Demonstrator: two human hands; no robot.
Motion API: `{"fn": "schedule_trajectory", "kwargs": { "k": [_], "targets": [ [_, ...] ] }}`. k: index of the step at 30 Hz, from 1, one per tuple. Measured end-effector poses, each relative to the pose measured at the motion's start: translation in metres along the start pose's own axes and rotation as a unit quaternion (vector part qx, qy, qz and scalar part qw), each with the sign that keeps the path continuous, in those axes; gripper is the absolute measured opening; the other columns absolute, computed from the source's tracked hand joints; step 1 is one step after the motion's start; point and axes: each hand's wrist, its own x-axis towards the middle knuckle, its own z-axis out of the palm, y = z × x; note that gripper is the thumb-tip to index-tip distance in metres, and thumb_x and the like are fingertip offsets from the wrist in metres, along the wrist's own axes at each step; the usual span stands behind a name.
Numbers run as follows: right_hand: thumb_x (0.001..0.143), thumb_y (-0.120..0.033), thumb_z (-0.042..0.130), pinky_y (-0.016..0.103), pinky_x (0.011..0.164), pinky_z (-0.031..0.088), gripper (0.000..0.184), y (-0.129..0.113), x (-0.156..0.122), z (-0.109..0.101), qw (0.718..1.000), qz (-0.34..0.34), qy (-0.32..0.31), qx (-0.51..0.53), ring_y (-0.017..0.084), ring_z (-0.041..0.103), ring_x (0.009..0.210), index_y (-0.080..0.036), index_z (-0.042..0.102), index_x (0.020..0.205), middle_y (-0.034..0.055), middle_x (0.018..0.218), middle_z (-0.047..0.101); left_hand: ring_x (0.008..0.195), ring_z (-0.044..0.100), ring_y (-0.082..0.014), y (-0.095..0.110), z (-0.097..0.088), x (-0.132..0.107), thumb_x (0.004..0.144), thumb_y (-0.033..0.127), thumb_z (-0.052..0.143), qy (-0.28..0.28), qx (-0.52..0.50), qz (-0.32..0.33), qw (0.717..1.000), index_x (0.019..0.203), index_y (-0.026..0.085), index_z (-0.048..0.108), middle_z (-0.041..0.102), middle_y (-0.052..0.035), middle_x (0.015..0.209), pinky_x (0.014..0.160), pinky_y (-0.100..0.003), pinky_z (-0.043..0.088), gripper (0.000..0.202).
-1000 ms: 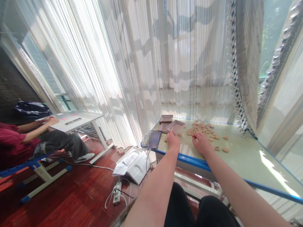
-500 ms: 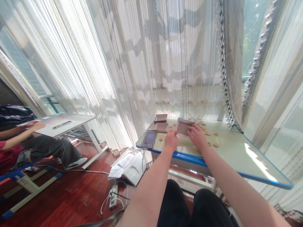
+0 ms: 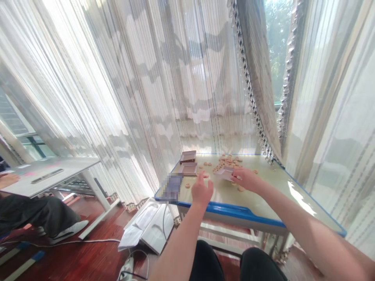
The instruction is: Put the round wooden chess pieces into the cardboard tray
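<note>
My right hand point(image 3: 246, 179) is closed on a small flat tray point(image 3: 225, 173) and holds it tilted just above the pale table point(image 3: 263, 203). Behind the tray lies a heap of several round wooden pieces point(image 3: 227, 160). My left hand point(image 3: 202, 190) hovers over the table's near left part with its fingers apart and nothing in them. A loose piece point(image 3: 187, 185) lies just left of it. Two brown trays point(image 3: 188, 156) point(image 3: 188, 168) sit at the table's far left corner.
A blurred dark flat object point(image 3: 171, 187) lies on the table's left edge. An open white box point(image 3: 149, 226) and a power strip point(image 3: 125, 269) are on the red wooden floor. Another person point(image 3: 35, 212) sits at a white table point(image 3: 47, 175) on the left. Curtains hang behind.
My right hand has lifted the tray and drawn it over toward the heap of pieces. My left hand has let go and pulled back toward me. My view has swung right and upward.
</note>
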Motion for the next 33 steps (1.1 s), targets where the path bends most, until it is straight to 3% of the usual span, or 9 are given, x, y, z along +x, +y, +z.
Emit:
{"fn": "schedule_trajectory", "kwargs": {
  "k": [2, 4, 9, 13, 17, 20, 23, 29, 33],
  "targets": [
    [0.092, -0.031, 0.043, 0.038, 0.079, 0.052, 0.031, -0.011, -0.012, -0.003, 0.999, -0.051, -0.007, 0.009, 0.023, 0.064, 0.086, -0.019, 0.067, 0.076, 0.0092, 0.086, 0.069, 0.089, 0.064, -0.0207, 0.003, -0.001, 0.003, 0.085, 0.026, 0.049, 0.017, -0.002, -0.02, 1.0, 0.117, 0.021, 0.055, 0.068, -0.0081, 0.11, 0.087, -0.034, 0.047, 0.033],
    [0.094, -0.03, 0.041, 0.038, 0.086, 0.051, 0.031, -0.022, -0.023, 0.001, 0.995, -0.101, -0.004, 0.021, 0.022, 0.063, 0.096, -0.02, 0.068, 0.084, 0.0092, 0.093, 0.069, 0.075, 0.063, -0.0179, 0.006, 0.001, 0.013, 0.086, 0.031, 0.048, -0.02, -0.013, -0.023, 0.999, 0.109, 0.021, 0.059, 0.069, -0.0071, 0.103, 0.082, -0.034, 0.048, 0.028],
    [0.095, -0.03, 0.039, 0.04, 0.083, 0.055, 0.035, -0.031, -0.034, 0.02, 0.991, -0.13, -0.021, 0.003, 0.022, 0.063, 0.093, -0.024, 0.069, 0.08, 0.0061, 0.089, 0.07, 0.081, 0.064, -0.0179, 0.021, 0.016, 0.062, 0.084, 0.033, 0.051, -0.126, -0.015, 0.037, 0.991, 0.096, 0.018, 0.066, 0.071, -0.0072, 0.098, 0.081, -0.031, 0.048, 0.024],
    [0.094, -0.031, 0.043, 0.038, 0.084, 0.055, 0.031, -0.035, -0.033, 0.016, 0.99, -0.13, -0.025, 0.039, 0.021, 0.063, 0.093, -0.029, 0.071, 0.082, 0.0021, 0.089, 0.07, 0.084, 0.064, -0.0179, 0.036, 0.022, 0.11, 0.084, 0.035, 0.048, -0.191, -0.004, 0.095, 0.977, 0.089, 0.018, 0.07, 0.072, -0.0039, 0.09, 0.079, -0.028, 0.048, 0.028],
    [0.092, -0.034, 0.047, 0.037, 0.09, 0.053, 0.023, -0.036, -0.036, 0.001, 0.987, -0.144, -0.061, 0.044, 0.021, 0.062, 0.101, -0.028, 0.069, 0.098, 0.0026, 0.104, 0.069, 0.08, 0.064, -0.0153, 0.041, 0.021, 0.138, 0.081, 0.04, 0.052, -0.354, -0.027, 0.141, 0.924, 0.101, 0.02, 0.069, 0.072, -0.002, 0.096, 0.071, -0.023, 0.048, 0.033],
    [0.092, -0.031, 0.046, 0.039, 0.099, 0.049, 0.032, -0.022, -0.045, -0.007, 0.994, -0.101, -0.036, 0.033, 0.022, 0.055, 0.115, -0.023, 0.06, 0.12, 0.0076, 0.123, 0.062, 0.078, 0.064, -0.0154, 0.033, 0.02, 0.137, 0.077, 0.044, 0.057, -0.386, 0.013, 0.142, 0.911, 0.1, 0.02, 0.069, 0.072, -0.0023, 0.094, 0.068, -0.023, 0.047, 0.035],
    [0.088, -0.032, 0.053, 0.048, 0.102, 0.045, 0.04, 0.003, -0.052, -0.007, 0.999, -0.042, -0.021, -0.019, 0.028, 0.049, 0.124, -0.022, 0.057, 0.127, 0.0107, 0.133, 0.056, 0.078, 0.063, -0.0157, 0.021, 0.025, 0.127, 0.074, 0.046, 0.06, -0.399, 0.039, 0.161, 0.902, 0.094, 0.022, 0.071, 0.072, -0.0011, 0.092, 0.067, -0.022, 0.044, 0.033],
    [0.09, -0.041, 0.052, 0.052, 0.113, 0.028, 0.054, 0.042, -0.039, 0.003, 0.991, -0.065, -0.115, -0.037, 0.029, 0.025, 0.141, -0.032, 0.041, 0.142, 0.0024, 0.15, 0.037, 0.062, 0.055, -0.0119, 0.014, 0.038, 0.115, 0.071, 0.038, 0.062, -0.481, 0.071, 0.199, 0.851, 0.072, 0.023, 0.07, 0.067, 0.0031, 0.07, 0.055, -0.022, 0.035, 0.017],
    [0.094, -0.042, 0.044, 0.051, 0.115, 0.023, 0.051, 0.05, -0.022, 0.01, 0.986, -0.065, -0.149, -0.02, 0.028, 0.023, 0.142, -0.034, 0.036, 0.144, -0.0013, 0.152, 0.034, 0.064, 0.056, -0.0113, 0.021, 0.038, 0.112, 0.073, 0.035, 0.061, -0.515, 0.074, 0.202, 0.83, 0.076, 0.024, 0.071, 0.068, 0.0035, 0.075, 0.055, -0.022, 0.035, 0.016]
  ]
}}
